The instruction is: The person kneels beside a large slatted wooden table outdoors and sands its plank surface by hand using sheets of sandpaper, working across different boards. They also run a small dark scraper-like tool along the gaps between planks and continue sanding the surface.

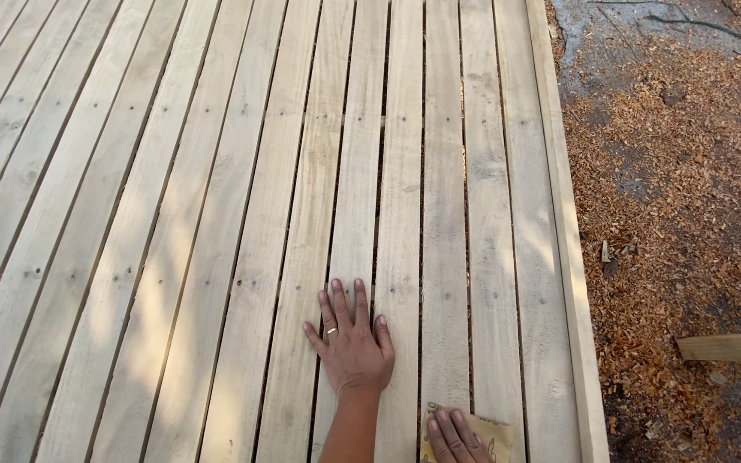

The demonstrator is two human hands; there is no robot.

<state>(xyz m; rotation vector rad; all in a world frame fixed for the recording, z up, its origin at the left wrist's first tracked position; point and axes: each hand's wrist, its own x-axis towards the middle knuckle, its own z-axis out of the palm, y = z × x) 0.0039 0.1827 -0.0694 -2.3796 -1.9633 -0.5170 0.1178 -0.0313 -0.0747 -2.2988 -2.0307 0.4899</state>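
Left hand [349, 343] spread flat on pale slatted wooden panel [216, 214], lower centre. Right hand [454, 435] pressing tan sandpaper sheet [495, 433] flat, bottom edge. Risk: splinters, fingers catching slat gaps.

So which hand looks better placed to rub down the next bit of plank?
Probably the right hand: its fingers already press the sandpaper onto a plank. The left hand lies flat and empty on the neighbouring planks, seemingly bracing.
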